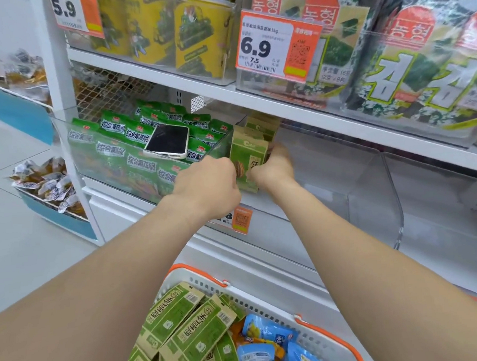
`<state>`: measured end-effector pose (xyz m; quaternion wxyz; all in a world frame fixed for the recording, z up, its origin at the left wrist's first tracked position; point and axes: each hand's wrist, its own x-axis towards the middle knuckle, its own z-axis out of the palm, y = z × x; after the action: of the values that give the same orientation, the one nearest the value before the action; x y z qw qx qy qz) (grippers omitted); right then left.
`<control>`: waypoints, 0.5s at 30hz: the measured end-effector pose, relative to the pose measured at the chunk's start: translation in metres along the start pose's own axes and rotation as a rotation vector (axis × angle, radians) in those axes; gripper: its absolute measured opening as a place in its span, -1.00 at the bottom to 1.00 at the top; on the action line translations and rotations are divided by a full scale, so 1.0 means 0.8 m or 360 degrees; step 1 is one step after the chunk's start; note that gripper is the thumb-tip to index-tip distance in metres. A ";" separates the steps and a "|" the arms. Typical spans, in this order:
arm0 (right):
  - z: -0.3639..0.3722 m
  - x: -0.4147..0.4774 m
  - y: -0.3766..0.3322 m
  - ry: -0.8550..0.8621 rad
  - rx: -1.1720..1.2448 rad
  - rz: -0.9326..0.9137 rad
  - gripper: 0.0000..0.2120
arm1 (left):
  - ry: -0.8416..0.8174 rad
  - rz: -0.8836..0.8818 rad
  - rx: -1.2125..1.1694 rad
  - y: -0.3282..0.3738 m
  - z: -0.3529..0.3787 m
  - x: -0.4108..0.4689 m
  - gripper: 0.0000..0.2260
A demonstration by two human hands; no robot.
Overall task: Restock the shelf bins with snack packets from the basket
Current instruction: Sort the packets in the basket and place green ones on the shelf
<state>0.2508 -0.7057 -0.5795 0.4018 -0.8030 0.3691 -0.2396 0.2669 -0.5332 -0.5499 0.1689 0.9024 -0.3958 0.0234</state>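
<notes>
- Nearest, at the bottom edge, a white plastic basket with orange handles (319, 334) is cut off by the frame; only its upper part shows.
- Inside it lie flat green-and-tan snack packets (185, 327) piled at angles, beside blue-and-yellow pouches (265, 343); those lower down are covered by the ones above and by the left forearm.
- Both bare forearms reach up from the bottom corners to the middle shelf.
- The left hand (206, 182) is seen from the back, fingers curled against the left side of an upright green-and-tan packet (247, 159); the fingertips are hidden, so how firmly it holds cannot be told.
- The right hand (277, 165) is blurred, its fingers wrapped around the right side of the same packet, hiding that edge.
- That packet stands at the front of a clear plastic shelf bin (343, 179), with more like it standing behind, partly hidden and in shadow.
- An orange-and-white price tag (241, 218) under the bin is mostly covered by the left wrist; its digits cannot be read whole.
- Left of the hands, a clear bin holds bright green foil snack bags (113, 157), with a white-cased phone (168, 141) lying screen-up on top.
- Above, a shelf carries yellow cartons (198, 40) and large green seaweed packs (425, 65), cut off at the top, behind a 6.9 price card (274, 47).
- Far left, blue-fronted bins (12, 110) hold small wrapped snacks, too small to identify.
</notes>
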 end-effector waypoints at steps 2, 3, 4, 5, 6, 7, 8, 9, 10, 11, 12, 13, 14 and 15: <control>0.004 0.006 -0.001 0.0049 -0.0040 -0.0105 -0.59 | -0.0002 -0.0001 -0.0001 0.000 0.001 0.001 -0.84; 0.009 0.010 0.002 0.0058 -0.0072 -0.0100 -0.57 | -0.0006 0.0001 -0.0001 0.000 0.002 0.001 -0.84; 0.014 0.012 0.005 0.0063 -0.0090 -0.0071 -0.54 | -0.0007 0.0005 0.0001 -0.001 0.002 0.002 -0.84; 0.018 0.013 0.008 0.0059 -0.0091 -0.0037 -0.48 | -0.0006 0.0011 0.0004 -0.001 0.003 0.002 -0.84; 0.023 0.014 0.011 0.0054 -0.0083 -0.0010 -0.42 | -0.0003 0.0015 0.0007 -0.002 0.003 0.002 -0.84; 0.026 0.014 0.012 0.0055 -0.0087 -0.0005 -0.35 | 0.0001 0.0018 0.0012 -0.002 0.004 0.002 -0.85; 0.029 0.014 0.012 0.0043 -0.0106 -0.0004 -0.28 | 0.0008 0.0020 0.0020 -0.003 0.004 0.002 -0.85; 0.030 0.015 0.012 0.0017 -0.0142 -0.0006 -0.23 | 0.0012 0.0020 0.0030 -0.003 0.005 0.002 -0.85; 0.031 0.016 0.011 -0.0025 -0.0196 -0.0015 -0.24 | 0.0013 0.0018 0.0040 -0.002 0.005 0.002 -0.86; 0.033 0.017 0.012 -0.0082 -0.0239 -0.0017 -0.31 | 0.0015 0.0015 0.0046 -0.001 0.006 0.002 -0.86; 0.035 0.018 0.013 -0.0133 -0.0258 -0.0004 -0.39 | 0.0016 0.0011 0.0050 0.000 0.006 0.002 -0.85; 0.035 0.019 0.013 -0.0171 -0.0244 0.0016 -0.45 | 0.0017 0.0007 0.0054 0.000 0.006 0.001 -0.85; 0.034 0.021 0.013 -0.0200 -0.0213 0.0049 -0.49 | 0.0018 0.0003 0.0059 0.001 0.006 0.001 -0.84; 0.032 0.024 0.013 -0.0213 -0.0198 0.0075 -0.53 | 0.0016 0.0000 0.0066 0.003 0.006 0.001 -0.84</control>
<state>0.2761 -0.7128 -0.6006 0.3805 -0.8317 0.3745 -0.1526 0.2653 -0.5366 -0.5533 0.1522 0.9056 -0.3943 0.0362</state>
